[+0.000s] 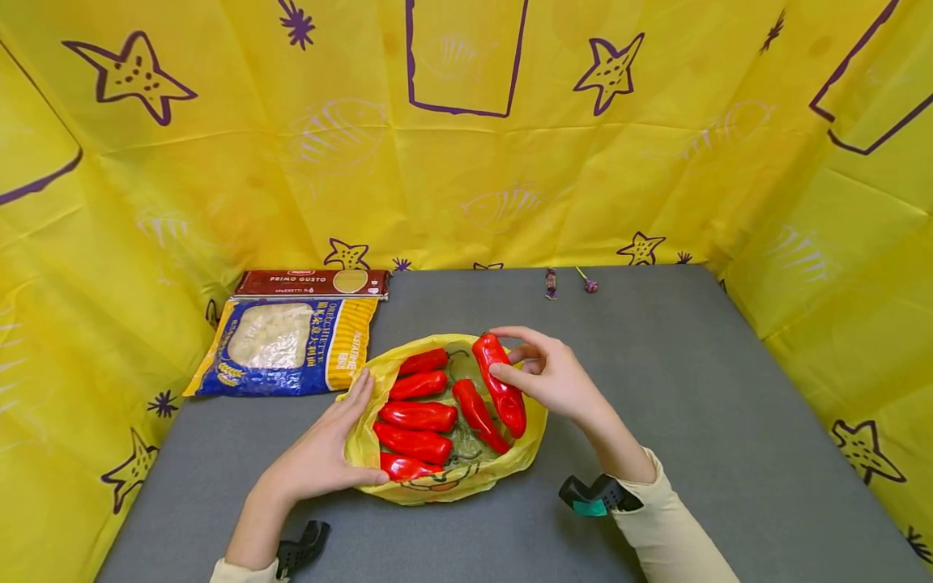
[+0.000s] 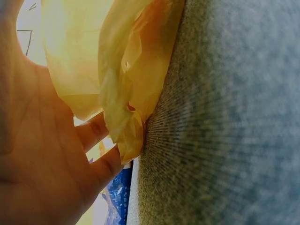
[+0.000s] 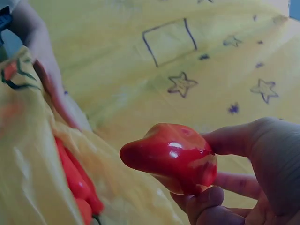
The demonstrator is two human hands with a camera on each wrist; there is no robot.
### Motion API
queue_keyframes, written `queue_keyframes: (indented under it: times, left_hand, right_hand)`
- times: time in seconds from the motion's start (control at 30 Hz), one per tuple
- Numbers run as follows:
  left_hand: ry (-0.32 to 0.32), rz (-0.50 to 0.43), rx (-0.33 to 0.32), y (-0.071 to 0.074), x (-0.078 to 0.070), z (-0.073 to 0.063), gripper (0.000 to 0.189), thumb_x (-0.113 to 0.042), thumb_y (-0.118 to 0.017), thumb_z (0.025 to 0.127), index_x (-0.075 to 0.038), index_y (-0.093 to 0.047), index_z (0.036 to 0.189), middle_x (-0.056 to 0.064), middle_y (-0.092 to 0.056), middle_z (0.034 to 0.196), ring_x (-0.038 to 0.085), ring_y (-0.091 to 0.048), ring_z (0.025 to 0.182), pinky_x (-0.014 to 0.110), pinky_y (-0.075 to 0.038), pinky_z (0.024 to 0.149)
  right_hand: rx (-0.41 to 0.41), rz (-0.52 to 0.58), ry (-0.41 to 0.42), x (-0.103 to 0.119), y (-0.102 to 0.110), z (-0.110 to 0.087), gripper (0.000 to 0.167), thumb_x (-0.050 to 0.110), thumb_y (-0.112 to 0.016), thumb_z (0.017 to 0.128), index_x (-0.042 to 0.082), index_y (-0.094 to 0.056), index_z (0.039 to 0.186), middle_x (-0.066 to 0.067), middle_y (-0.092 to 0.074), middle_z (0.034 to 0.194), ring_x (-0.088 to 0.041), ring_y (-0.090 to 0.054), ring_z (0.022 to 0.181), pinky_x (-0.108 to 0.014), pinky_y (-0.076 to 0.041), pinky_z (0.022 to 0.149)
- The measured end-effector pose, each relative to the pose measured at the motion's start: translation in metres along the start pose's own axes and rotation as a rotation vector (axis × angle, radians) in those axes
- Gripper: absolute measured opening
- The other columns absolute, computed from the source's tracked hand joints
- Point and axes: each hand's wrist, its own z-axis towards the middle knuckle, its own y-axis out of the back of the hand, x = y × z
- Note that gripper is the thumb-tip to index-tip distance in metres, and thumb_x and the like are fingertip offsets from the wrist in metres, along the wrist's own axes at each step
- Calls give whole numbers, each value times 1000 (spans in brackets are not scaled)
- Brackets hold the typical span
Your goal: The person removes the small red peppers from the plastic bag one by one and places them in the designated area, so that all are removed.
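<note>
A yellow plastic bag (image 1: pixel 503 478) lies opened wide on the grey table. Several glossy red peppers (image 1: pixel 419 417) are inside it, most lined up along the left side with green stems to the right. My right hand (image 1: pixel 557 379) pinches one red pepper (image 1: pixel 500 385) between thumb and fingers over the bag's right part. In the right wrist view, that pepper (image 3: pixel 171 157) points its tapered tip away from the fingers. My left hand (image 1: pixel 321 453) rests against the bag's left side, fingers extended and spread, thumb at the front rim. In the left wrist view its fingertips pass behind the yellow plastic.
A blue and yellow orecchiette bag (image 1: pixel 280 346) lies at the left, with a dark red spaghetti pack (image 1: pixel 313 283) behind it. Toward the back edge are a small wrapped candy (image 1: pixel 551 283) and a lollipop (image 1: pixel 590 285). Yellow printed cloth (image 1: pixel 452 186) surrounds the table.
</note>
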Motion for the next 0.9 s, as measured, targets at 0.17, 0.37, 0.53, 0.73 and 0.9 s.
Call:
queue_keyframes:
  times: [0.17,0.37,0.53,0.73,0.9]
  left_hand:
    - [5,4,2,0,1,0,136,-72,-86,73,-13,-13,172,6,-4,180,49,-24,157,71,-34,117]
    - [-5,9,-3,0,2,0,137,-72,-87,72,-13,-13,172,6,-4,180,48,-25,157,69,-34,118]
    - [-9,7,-5,0,2,0,137,-72,-87,72,-13,-13,172,5,-3,180,48,-25,157,69,-34,118]
    - [-7,9,-4,0,1,0,137,-72,-87,72,-13,-13,172,5,-3,180,49,-26,156,70,-34,118]
    - [-3,4,-5,0,0,0,136,-71,-87,73,-13,-14,172,5,-4,180,49,-26,156,70,-35,117]
  right_hand:
    - [-83,32,-33,-6,18,7,50,21,-78,98,16,-64,145,-18,-75,108,-21,-75,83,-31,-62,71]
    - [-206,23,-101,-21,47,17,52,27,-78,98,18,-62,147,-18,-71,103,-19,-68,81,-27,-60,70]
    - [-267,37,-175,-41,69,29,55,34,-75,99,17,-60,149,-9,-72,99,-18,-62,71,-24,-54,64]
    - [-298,-65,-245,-73,78,44,58,38,-75,98,15,-60,150,-12,-72,99,-20,-62,77,-27,-57,69]
    - [-326,-241,-274,-99,78,59,56,41,-75,98,16,-63,146,-15,-73,97,-20,-62,77,-27,-51,67]
